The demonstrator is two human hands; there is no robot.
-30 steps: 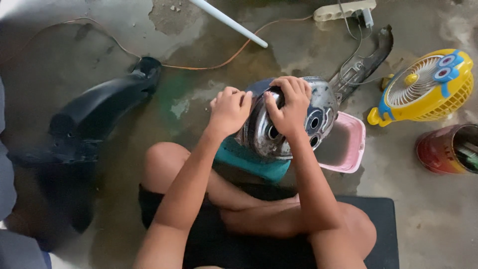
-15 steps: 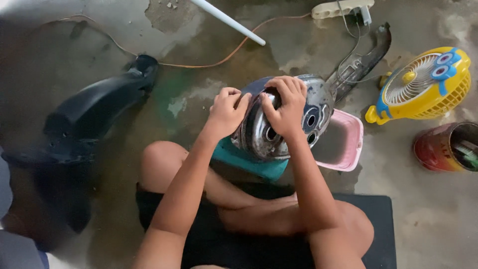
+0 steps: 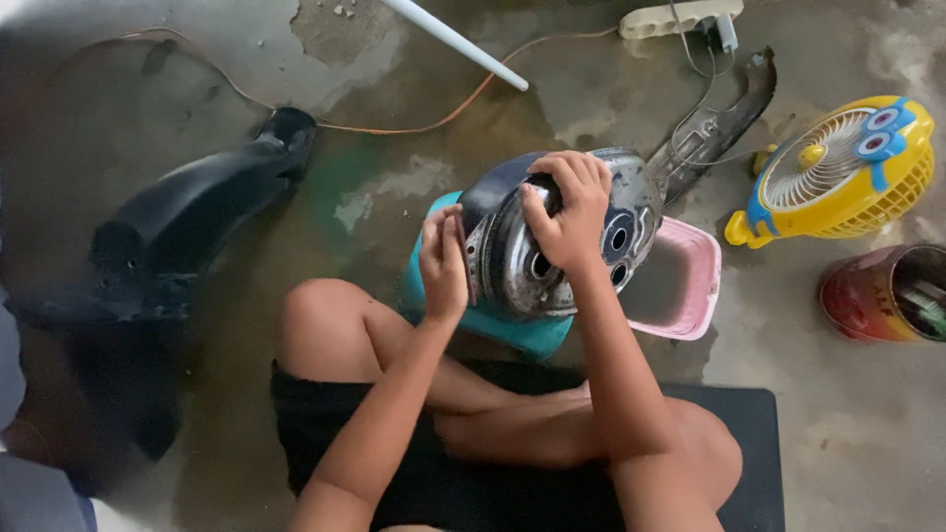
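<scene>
A dull silver metal part with round holes, shaped like a motorcycle cover, rests on a teal stool in front of my crossed legs. My right hand lies over its top and grips it. My left hand is at its left edge, fingers closed on a small thin brown piece, perhaps sandpaper, held against the metal.
A pink tub sits right of the stool. A black fender lies left. A yellow toy-like fan, a red can, a white power strip, an orange cable and a white pipe lie on the concrete.
My left hand has slid from the top of the metal part down to its left edge. My right hand stays on top.
</scene>
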